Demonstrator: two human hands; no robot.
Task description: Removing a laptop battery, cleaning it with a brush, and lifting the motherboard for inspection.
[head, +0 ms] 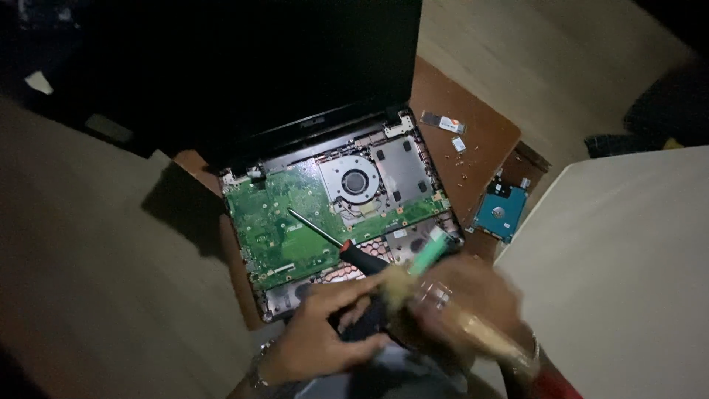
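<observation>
Lower centre of frame: left hand point(325, 336) pinches the screwdriver point(347, 247) handle, its tip resting on the green circuit board point(281, 222) of the opened laptop point(332, 199), while the blurred right hand point(465, 303), fingers curled shut, holds a pale green brush point(428, 253) over the board.

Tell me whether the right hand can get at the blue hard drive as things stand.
Probably yes. The right hand, blurred and seemingly holding a green-handled tool, is just below the hard drive, which lies uncovered on the brown board with nothing between them.
</observation>
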